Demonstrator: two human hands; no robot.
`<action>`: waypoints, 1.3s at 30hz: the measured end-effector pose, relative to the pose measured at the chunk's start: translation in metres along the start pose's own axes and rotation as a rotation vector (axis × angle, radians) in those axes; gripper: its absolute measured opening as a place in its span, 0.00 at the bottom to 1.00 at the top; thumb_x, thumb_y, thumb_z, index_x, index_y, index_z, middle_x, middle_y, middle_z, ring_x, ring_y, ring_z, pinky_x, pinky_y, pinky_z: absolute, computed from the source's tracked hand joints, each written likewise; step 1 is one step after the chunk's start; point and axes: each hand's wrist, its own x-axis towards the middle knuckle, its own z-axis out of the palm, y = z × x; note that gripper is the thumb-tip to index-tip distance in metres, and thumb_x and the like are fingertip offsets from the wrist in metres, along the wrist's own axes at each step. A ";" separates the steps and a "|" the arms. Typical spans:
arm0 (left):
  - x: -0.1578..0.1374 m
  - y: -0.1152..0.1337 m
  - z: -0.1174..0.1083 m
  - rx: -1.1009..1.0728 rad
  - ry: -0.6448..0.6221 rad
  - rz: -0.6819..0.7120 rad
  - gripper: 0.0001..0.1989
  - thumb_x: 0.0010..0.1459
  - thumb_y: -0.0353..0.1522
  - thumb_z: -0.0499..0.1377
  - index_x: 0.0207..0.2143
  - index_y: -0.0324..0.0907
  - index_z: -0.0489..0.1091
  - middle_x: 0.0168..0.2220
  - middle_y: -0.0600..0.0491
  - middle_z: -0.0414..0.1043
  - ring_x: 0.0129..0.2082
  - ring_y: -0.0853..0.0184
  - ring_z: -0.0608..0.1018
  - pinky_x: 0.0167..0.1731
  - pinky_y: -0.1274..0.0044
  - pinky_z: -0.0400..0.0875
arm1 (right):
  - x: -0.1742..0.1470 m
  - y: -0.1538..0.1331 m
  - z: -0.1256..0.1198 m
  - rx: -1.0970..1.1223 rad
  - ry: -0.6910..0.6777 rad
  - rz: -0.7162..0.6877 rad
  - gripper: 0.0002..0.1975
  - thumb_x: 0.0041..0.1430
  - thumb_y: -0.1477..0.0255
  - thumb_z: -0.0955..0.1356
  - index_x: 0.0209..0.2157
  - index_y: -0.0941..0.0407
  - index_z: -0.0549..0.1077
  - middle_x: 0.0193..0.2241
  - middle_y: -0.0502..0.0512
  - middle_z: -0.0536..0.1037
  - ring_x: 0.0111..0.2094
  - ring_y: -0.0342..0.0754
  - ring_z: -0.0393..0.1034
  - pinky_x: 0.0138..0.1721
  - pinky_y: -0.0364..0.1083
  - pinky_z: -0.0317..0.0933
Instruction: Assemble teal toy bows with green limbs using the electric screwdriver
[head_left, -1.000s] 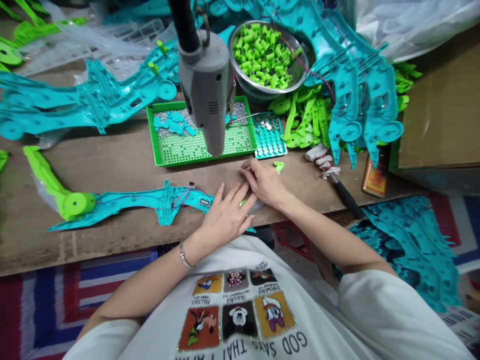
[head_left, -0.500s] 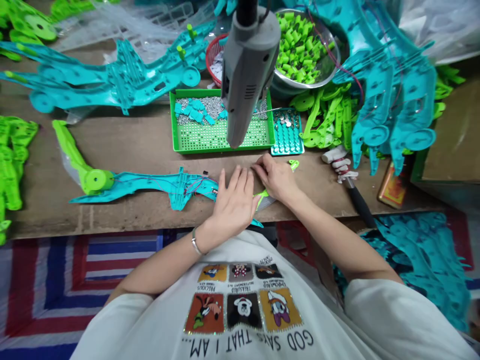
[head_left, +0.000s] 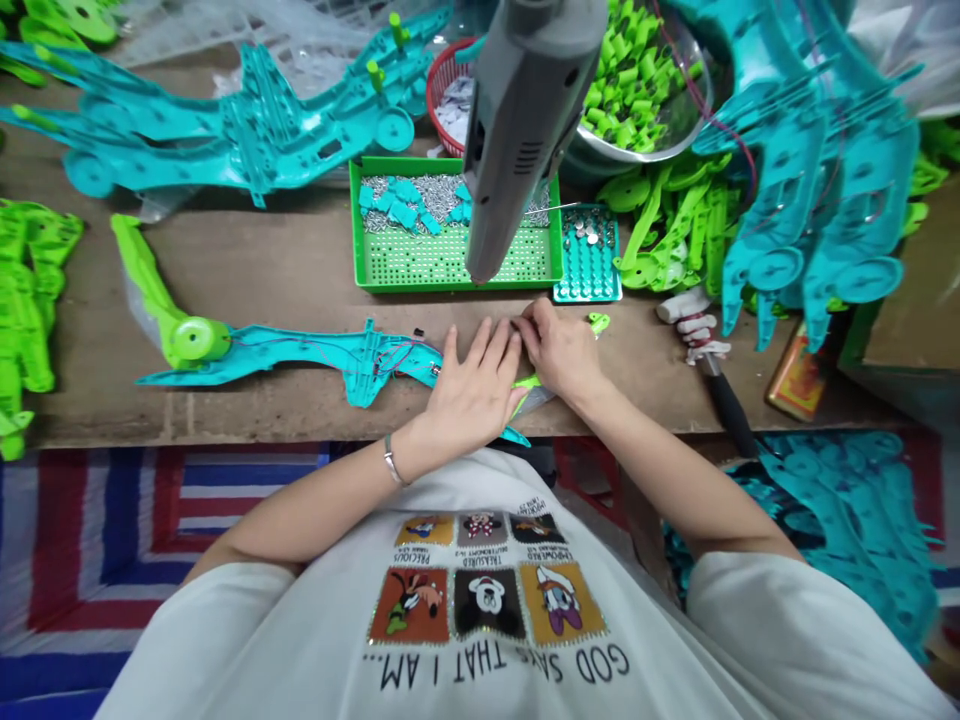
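Note:
A long turquoise plastic shell (head_left: 300, 352) lies across the workbench, with thin wires running along it. On its left end sits a bright green curved arm (head_left: 141, 275) with a round hub. My left hand (head_left: 480, 385) lies flat over the shell's right end, fingers stretched out, hiding what is beneath. Close beside it, my right hand (head_left: 556, 350) is closed with thumb and fingers pinched together at the left hand's fingertips; whatever is in the pinch is hidden. A second green piece (head_left: 528, 382) shows between the two hands.
A grey power screwdriver (head_left: 525, 140) hangs over a green tray (head_left: 457, 288) of screws. Right of it are a small turquoise tray (head_left: 589, 285) and a black-handled tool with a wrapped head (head_left: 724, 395). Turquoise shells (head_left: 180, 160) lie behind; a metal bowl (head_left: 697, 110) holds green caps.
The camera view has shifted slightly, so the bench items appear a little higher and farther right. Both hands keep nearly the same pose over the shell's right end.

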 end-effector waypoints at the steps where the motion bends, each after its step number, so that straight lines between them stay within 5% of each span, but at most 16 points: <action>1: 0.000 -0.001 0.001 -0.016 0.020 0.015 0.30 0.71 0.39 0.46 0.68 0.27 0.55 0.70 0.33 0.52 0.71 0.44 0.55 0.65 0.46 0.49 | 0.000 0.000 0.000 -0.015 0.007 0.003 0.17 0.70 0.62 0.58 0.42 0.56 0.73 0.29 0.58 0.80 0.26 0.50 0.68 0.29 0.46 0.47; 6: -0.011 -0.015 0.004 -0.233 0.313 0.138 0.24 0.71 0.34 0.42 0.65 0.35 0.59 0.67 0.39 0.62 0.71 0.55 0.58 0.67 0.56 0.53 | 0.000 -0.001 -0.004 -0.006 0.001 0.019 0.15 0.69 0.63 0.60 0.43 0.56 0.74 0.28 0.58 0.80 0.25 0.51 0.67 0.29 0.47 0.46; 10: -0.036 -0.029 -0.001 -0.418 0.712 -0.030 0.19 0.71 0.29 0.40 0.57 0.40 0.63 0.52 0.43 0.75 0.56 0.62 0.75 0.56 0.63 0.69 | 0.001 0.000 -0.004 0.059 0.024 0.006 0.14 0.68 0.62 0.61 0.41 0.56 0.73 0.30 0.58 0.80 0.28 0.52 0.70 0.31 0.47 0.50; 12: -0.049 -0.032 -0.002 -0.393 0.802 -0.054 0.17 0.69 0.27 0.43 0.54 0.41 0.65 0.46 0.46 0.77 0.49 0.63 0.78 0.51 0.65 0.73 | 0.001 -0.001 -0.004 0.076 0.030 0.010 0.13 0.67 0.63 0.62 0.40 0.56 0.73 0.31 0.59 0.80 0.28 0.53 0.70 0.32 0.47 0.51; 15: -0.066 -0.030 0.004 -0.284 0.744 0.039 0.17 0.65 0.25 0.48 0.54 0.41 0.67 0.46 0.46 0.78 0.49 0.62 0.78 0.50 0.65 0.74 | 0.001 -0.001 -0.004 0.095 0.050 0.028 0.13 0.66 0.62 0.63 0.38 0.56 0.74 0.28 0.58 0.79 0.28 0.53 0.70 0.32 0.47 0.52; 22: -0.082 -0.033 0.023 -0.155 0.366 0.051 0.23 0.63 0.26 0.53 0.60 0.39 0.69 0.59 0.43 0.73 0.62 0.57 0.71 0.61 0.58 0.65 | 0.001 -0.001 -0.005 0.177 0.115 0.035 0.11 0.64 0.64 0.64 0.36 0.55 0.74 0.28 0.56 0.80 0.28 0.50 0.70 0.32 0.47 0.55; 29: -0.077 -0.059 0.016 -0.122 0.402 0.024 0.19 0.66 0.24 0.50 0.53 0.40 0.75 0.55 0.46 0.77 0.61 0.60 0.73 0.61 0.60 0.66 | 0.002 -0.018 -0.001 0.195 0.143 0.089 0.11 0.65 0.63 0.64 0.36 0.54 0.74 0.27 0.55 0.79 0.28 0.51 0.71 0.33 0.48 0.57; 39: -0.081 -0.051 0.015 -0.203 0.375 0.079 0.32 0.59 0.25 0.53 0.67 0.38 0.59 0.65 0.44 0.66 0.66 0.56 0.66 0.64 0.58 0.58 | 0.000 -0.031 -0.012 0.158 0.088 0.086 0.13 0.67 0.64 0.60 0.39 0.55 0.72 0.29 0.59 0.79 0.30 0.54 0.71 0.35 0.49 0.56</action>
